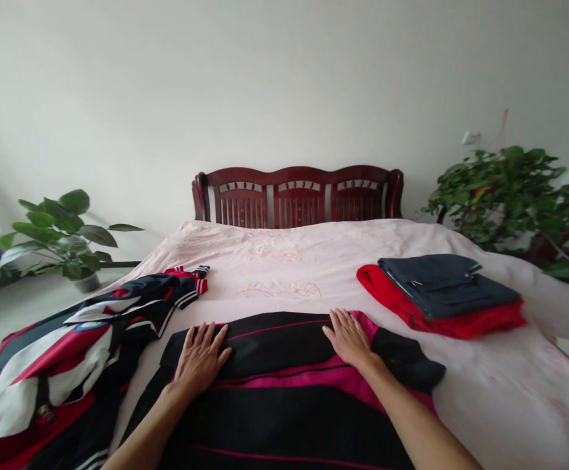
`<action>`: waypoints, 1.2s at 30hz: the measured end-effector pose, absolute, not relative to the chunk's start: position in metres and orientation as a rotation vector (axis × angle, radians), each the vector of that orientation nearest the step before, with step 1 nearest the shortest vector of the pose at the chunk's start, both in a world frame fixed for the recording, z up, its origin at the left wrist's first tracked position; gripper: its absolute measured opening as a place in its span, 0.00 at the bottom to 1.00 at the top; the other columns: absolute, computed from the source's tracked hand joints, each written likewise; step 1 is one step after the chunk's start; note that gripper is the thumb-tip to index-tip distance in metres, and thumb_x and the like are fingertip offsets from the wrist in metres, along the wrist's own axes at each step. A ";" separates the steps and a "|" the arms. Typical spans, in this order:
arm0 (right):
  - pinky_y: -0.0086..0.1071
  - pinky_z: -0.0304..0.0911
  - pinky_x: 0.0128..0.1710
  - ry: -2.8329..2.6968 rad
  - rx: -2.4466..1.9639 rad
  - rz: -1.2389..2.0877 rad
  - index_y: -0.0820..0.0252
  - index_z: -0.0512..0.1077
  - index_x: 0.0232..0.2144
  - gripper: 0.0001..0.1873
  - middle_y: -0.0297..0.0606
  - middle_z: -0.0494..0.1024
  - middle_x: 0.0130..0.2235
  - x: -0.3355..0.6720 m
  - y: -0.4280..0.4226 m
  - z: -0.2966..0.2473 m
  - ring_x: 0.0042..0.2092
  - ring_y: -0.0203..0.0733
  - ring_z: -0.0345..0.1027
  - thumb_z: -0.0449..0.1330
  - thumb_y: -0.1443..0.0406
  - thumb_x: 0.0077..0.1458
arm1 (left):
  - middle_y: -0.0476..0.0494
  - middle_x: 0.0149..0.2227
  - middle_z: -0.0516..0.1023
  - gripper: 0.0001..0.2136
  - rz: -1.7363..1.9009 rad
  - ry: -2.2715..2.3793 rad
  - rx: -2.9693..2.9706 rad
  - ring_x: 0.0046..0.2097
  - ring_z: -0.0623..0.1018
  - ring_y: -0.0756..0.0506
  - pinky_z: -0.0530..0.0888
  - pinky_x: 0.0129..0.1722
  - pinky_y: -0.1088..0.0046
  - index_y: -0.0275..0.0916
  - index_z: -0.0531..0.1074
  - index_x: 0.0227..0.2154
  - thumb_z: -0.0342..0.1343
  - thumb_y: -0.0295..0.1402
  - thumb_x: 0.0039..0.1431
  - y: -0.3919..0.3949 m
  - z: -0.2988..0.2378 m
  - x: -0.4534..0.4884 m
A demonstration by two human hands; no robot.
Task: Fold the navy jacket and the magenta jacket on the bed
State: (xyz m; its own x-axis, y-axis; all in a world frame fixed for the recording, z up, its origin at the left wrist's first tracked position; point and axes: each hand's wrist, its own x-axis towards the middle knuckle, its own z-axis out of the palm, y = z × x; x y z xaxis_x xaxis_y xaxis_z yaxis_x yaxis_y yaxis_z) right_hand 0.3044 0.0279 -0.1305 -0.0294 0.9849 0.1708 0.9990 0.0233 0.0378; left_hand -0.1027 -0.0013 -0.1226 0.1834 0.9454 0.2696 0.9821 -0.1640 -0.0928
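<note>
A black garment with magenta stripes (284,391) lies spread flat on the pink bedsheet (284,261) right in front of me. My left hand (200,358) rests palm down on its upper left part, fingers stretched out. My right hand (349,338) presses flat on its upper right part near a magenta patch, fingers also extended. Neither hand grips anything.
A red, white and black jacket (69,352) lies crumpled at the left of the bed. Folded dark blue clothing (441,284) sits on a folded red item (461,320) at the right. A dark wooden headboard (297,196) stands behind; potted plants (59,235) flank the bed.
</note>
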 end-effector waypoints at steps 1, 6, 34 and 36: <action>0.49 0.35 0.69 -2.144 -2.158 -0.239 0.67 0.55 0.68 0.34 0.49 0.55 0.70 0.314 0.029 -0.133 0.71 0.51 0.42 0.41 0.52 0.67 | 0.35 0.67 0.63 0.28 -0.210 -1.873 -2.202 0.69 0.59 0.32 0.46 0.67 0.46 0.46 0.63 0.65 0.48 0.48 0.65 -0.002 -0.122 -0.102; 0.49 0.39 0.68 -2.004 -2.341 -0.179 0.63 0.51 0.69 0.35 0.45 0.49 0.71 0.341 0.032 -0.129 0.71 0.51 0.41 0.41 0.52 0.67 | 0.35 0.69 0.56 0.28 -0.147 -1.988 -2.271 0.71 0.54 0.34 0.46 0.65 0.39 0.45 0.60 0.66 0.47 0.46 0.65 -0.006 -0.113 -0.108; 0.52 0.46 0.67 -2.385 -1.635 -0.138 0.52 0.57 0.67 0.31 0.38 0.57 0.69 0.240 -0.133 -0.130 0.70 0.51 0.47 0.45 0.52 0.66 | 0.44 0.68 0.62 0.25 -0.307 -2.122 -2.253 0.70 0.58 0.38 0.57 0.67 0.53 0.48 0.61 0.65 0.46 0.43 0.67 -0.136 -0.103 -0.131; 0.53 0.48 0.66 -2.313 -1.727 -0.178 0.53 0.60 0.66 0.30 0.40 0.58 0.69 0.258 -0.132 -0.135 0.69 0.52 0.49 0.44 0.52 0.66 | 0.43 0.69 0.60 0.25 -0.320 -2.261 -2.177 0.70 0.58 0.39 0.59 0.66 0.57 0.47 0.60 0.66 0.45 0.42 0.68 -0.136 -0.100 -0.140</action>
State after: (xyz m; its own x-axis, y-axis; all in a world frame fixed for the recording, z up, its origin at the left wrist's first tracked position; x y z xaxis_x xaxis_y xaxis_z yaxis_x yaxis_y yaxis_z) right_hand 0.2575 -0.1323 -0.1345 -0.2670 0.9251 0.2700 0.9555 0.2907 -0.0509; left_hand -0.1402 -0.1360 -0.1004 -0.0479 0.9903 0.1304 0.9876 0.0274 0.1543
